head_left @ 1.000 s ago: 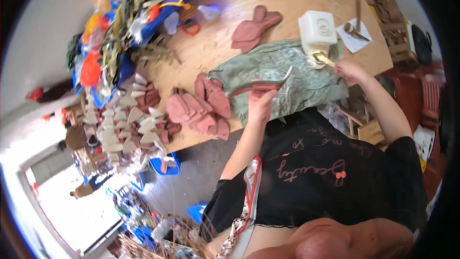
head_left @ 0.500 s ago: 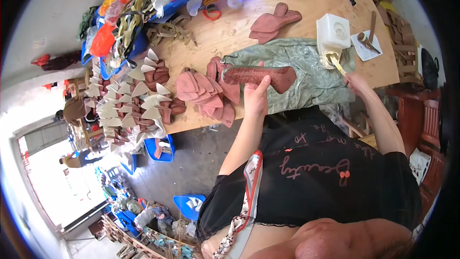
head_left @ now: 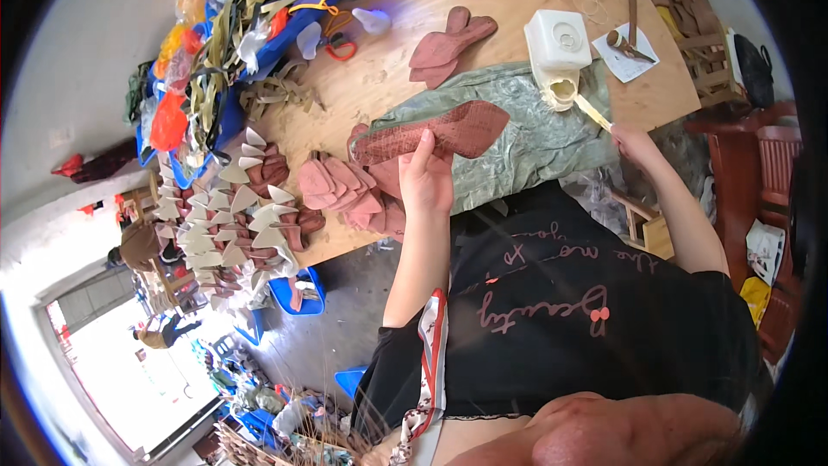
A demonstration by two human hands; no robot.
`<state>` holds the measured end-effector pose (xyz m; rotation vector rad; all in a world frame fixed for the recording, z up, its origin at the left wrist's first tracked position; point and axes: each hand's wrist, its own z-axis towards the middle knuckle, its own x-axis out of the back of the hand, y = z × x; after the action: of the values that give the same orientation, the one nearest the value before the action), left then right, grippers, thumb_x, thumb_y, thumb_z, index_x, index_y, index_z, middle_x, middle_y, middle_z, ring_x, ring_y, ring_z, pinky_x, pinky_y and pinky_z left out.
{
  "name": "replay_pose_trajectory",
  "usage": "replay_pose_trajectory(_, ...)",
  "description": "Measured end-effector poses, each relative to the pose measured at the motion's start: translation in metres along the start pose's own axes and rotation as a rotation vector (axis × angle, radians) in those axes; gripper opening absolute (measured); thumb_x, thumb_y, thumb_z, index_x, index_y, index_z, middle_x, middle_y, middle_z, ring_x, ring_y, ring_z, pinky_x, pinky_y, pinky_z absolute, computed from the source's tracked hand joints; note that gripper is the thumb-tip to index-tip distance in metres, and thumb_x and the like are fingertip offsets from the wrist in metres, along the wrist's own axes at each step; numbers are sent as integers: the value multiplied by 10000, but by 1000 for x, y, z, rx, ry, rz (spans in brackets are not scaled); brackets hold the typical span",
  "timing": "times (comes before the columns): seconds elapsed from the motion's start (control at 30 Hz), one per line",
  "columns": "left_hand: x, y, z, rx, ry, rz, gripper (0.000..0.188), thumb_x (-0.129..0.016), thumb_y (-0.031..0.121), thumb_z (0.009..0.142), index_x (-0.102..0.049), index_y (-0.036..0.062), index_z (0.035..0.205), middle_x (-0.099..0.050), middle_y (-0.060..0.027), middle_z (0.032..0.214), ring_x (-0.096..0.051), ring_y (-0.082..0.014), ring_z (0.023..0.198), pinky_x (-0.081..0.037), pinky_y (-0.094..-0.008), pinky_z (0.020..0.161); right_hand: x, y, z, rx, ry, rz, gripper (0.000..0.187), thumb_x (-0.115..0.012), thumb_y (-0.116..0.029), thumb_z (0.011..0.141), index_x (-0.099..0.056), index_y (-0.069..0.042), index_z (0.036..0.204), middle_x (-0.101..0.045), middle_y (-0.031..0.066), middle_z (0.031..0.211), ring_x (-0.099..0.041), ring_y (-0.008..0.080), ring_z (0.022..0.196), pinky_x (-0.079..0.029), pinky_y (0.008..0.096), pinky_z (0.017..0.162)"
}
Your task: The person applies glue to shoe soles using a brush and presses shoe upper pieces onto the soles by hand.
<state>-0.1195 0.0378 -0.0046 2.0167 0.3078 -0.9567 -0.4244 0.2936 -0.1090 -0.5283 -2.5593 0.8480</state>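
My left hand point(head_left: 429, 179) is closed on a reddish-brown insole point(head_left: 474, 129), thumb across its face. The insole is held tilted above a crinkled green plastic sheet point(head_left: 509, 168) on the table. My right hand point(head_left: 635, 145) grips the end of a flat, pale yellowish stick or brush point(head_left: 593, 112). Its far end lies at the crusted mouth of a white plastic container point(head_left: 558, 39); whether the tip is inside or against the rim I cannot tell. Pink-brown insole pieces point(head_left: 332, 181) lie overlapped in a pile left of my left hand.
More insole pieces point(head_left: 448, 47) rest farther back on the wooden table point(head_left: 379, 52). A hammer point(head_left: 632, 22) lies on white paper at right. Rows of pale-tipped pieces point(head_left: 228, 216) cover the left end. Straps and plastic bags fill a blue bin point(head_left: 285, 43).
The insole has turned in my left hand, its broad face now showing more. My right hand has drawn the stick back somewhat from the container's mouth. The whole view has shifted.
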Motion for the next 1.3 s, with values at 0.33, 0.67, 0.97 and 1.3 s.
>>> replay_pose_trajectory(0.33, -26, -18, 14, 143, -92, -39, 187, -554, 156, 936, -598, 55, 1088, -650, -82, 1114, -619, -221, 1033, -500, -393, 902, -48, -137, -116, 535, -113, 78, 359, -567, -326, 931, -588, -25, 736, -406, -42, 590, -369, 59, 576, -324, 246, 538)
replay_pose_trajectory(0.67, -47, -20, 20, 85, -75, -13, 179, -569, 132, 929, -554, 74, 1098, -650, -77, 1088, -629, -206, 1002, -512, -378, 886, -19, -102, -77, 466, -72, -160, 395, -581, -346, 916, -638, 33, 821, -486, 48, 583, -440, 107, 590, -379, 312, 560)
replay_pose_trajectory(0.97, -42, -20, 42, 99, 41, -78, 200, -563, 203, 939, -592, 60, 1076, -644, -82, 1118, -602, -213, 1061, -479, -395, 940, -4, -107, -72, 471, 68, -68, 365, -600, -335, 897, -636, 16, 801, -509, 69, 586, -453, 118, 578, -383, 308, 555)
replay_pose_trajectory(1.3, -54, -19, 41, 50, 32, -116, 211, -559, 223, 943, -601, 64, 1075, -645, -83, 1117, -603, -194, 1060, -490, -359, 929, -47, -159, -88, 919, -71, -428, 430, -607, -304, 878, -479, -25, 578, -462, 160, 540, -447, 347, 488, -340, 406, 471)
